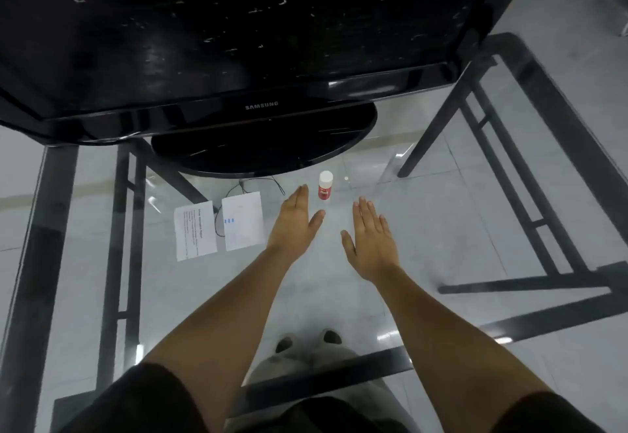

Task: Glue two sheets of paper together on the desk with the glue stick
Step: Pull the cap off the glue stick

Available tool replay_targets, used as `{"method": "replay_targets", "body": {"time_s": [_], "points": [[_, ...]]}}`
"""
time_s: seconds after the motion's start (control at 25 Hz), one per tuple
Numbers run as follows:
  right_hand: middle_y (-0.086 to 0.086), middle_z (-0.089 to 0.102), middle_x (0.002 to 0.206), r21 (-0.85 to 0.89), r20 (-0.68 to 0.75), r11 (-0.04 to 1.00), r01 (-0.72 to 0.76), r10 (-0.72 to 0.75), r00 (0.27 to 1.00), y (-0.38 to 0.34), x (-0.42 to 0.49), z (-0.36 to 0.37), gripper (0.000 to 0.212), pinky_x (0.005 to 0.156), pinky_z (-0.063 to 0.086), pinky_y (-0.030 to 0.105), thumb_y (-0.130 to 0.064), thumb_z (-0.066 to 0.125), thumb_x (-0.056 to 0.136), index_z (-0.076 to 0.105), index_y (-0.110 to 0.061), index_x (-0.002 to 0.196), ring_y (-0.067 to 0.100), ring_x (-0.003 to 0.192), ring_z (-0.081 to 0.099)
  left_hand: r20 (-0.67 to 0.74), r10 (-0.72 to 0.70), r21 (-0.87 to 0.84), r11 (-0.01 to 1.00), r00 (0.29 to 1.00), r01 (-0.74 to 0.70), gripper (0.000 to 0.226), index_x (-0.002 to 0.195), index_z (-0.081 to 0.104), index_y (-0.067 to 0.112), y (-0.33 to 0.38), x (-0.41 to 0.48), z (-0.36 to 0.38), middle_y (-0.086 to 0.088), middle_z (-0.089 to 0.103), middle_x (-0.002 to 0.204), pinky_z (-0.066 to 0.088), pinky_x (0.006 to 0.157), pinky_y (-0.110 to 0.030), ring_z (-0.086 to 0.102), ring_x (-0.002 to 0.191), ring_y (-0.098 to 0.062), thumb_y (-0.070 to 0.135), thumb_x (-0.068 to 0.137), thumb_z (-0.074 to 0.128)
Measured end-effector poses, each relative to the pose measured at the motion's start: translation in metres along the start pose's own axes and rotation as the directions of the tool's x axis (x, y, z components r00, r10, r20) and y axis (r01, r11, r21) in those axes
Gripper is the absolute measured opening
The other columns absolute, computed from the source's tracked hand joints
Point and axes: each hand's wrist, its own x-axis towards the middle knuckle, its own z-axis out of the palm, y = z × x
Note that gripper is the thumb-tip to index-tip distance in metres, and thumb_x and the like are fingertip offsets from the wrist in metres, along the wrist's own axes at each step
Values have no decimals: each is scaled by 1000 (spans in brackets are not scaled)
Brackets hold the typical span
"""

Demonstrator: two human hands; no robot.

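Note:
A glue stick (pixel 325 185) with a white cap and red label stands upright on the glass desk (pixel 441 221), just beyond my fingertips. Two small white sheets lie side by side to the left: one with printed text (pixel 194 231) and one nearly blank with small blue marks (pixel 244 221). My left hand (pixel 295 220) is flat and open, between the blank sheet and the glue stick. My right hand (pixel 372 242) is flat and open too, a little to the right and nearer me. Neither hand holds anything.
A black Samsung monitor (pixel 238 31) leans over the far side of the desk, its round base (pixel 261 142) right behind the glue stick. A thin black cable (pixel 234 191) loops under the glass by the sheets. Black desk frame bars (pixel 530 194) show through the glass.

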Motion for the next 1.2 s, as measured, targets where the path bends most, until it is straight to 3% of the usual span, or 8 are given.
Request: {"method": "replay_targets", "body": {"time_s": [0.2, 0.36, 0.64, 0.76, 0.92, 1.12, 1.2], "points": [[3, -4, 157, -50, -14, 998, -30, 29, 999, 4, 1, 13, 64, 110, -12, 32, -50, 14, 95, -1, -16, 147, 14, 138, -17, -71, -12, -75, 997, 997, 7, 61, 141, 30, 10, 2, 28, 0, -14, 40, 144, 31, 106, -37, 35, 132, -29, 37, 91, 52], [1, -3, 157, -64, -22, 997, -39, 38, 999, 7, 4, 15, 67, 109, -13, 32, -55, 9, 92, -2, -18, 147, 12, 136, -19, -112, 45, -144, 988, 993, -61, 46, 123, 48, 7, 4, 37, 3, -13, 56, 124, 40, 93, -31, 51, 115, -26, 31, 86, 62], [1, -5, 157, -20, -1, 1000, -15, 15, 1000, 6, 2, 10, 65, 110, -12, 30, -52, 12, 94, -3, -17, 147, 12, 137, -18, -123, 59, -184, 979, 991, -81, 37, 116, 51, 5, 11, 35, -6, -12, 63, 117, 40, 84, -23, 58, 105, -23, 26, 87, 62], [5, 13, 156, 207, -38, 978, -5, 13, 999, 6, 3, -3, 59, 113, 1, 30, -43, 25, 97, 15, -13, 146, 19, 144, 6, -126, 109, -222, 966, 986, -135, 37, 117, 54, 9, 5, 24, -18, -6, 63, 108, 39, 79, -19, 55, 91, -12, 30, 87, 61], [8, 50, 137, 540, -159, 841, 27, 71, 985, -2, 19, -44, 42, 109, 33, 36, -33, 39, 97, 46, -12, 133, 22, 127, 44, -89, 151, -201, 965, 985, -166, 38, 123, 54, 14, -4, 9, -32, 3, 53, 97, 34, 69, -6, 50, 81, -7, 33, 91, 55], [-3, 60, 120, 697, -130, 708, 108, -23, 991, -23, 40, -88, 41, 87, 41, 14, -37, 53, 90, 54, -17, 126, 6, 103, 56, -52, 199, -121, 972, 979, -204, 44, 132, 46, 12, -1, 6, -44, 0, 48, 97, 32, 69, -13, 49, 86, -16, 31, 93, 51], [-3, 63, 111, 743, -124, 662, 101, -12, 992, -28, 46, -93, 38, 80, 43, 9, -35, 57, 88, 58, -16, 122, 7, 96, 59, -45, 198, -109, 973, 979, -202, 50, 136, 41, 12, 3, 5, -48, -4, 53, 102, 34, 76, -19, 49, 90, -15, 32, 92, 52]]}}
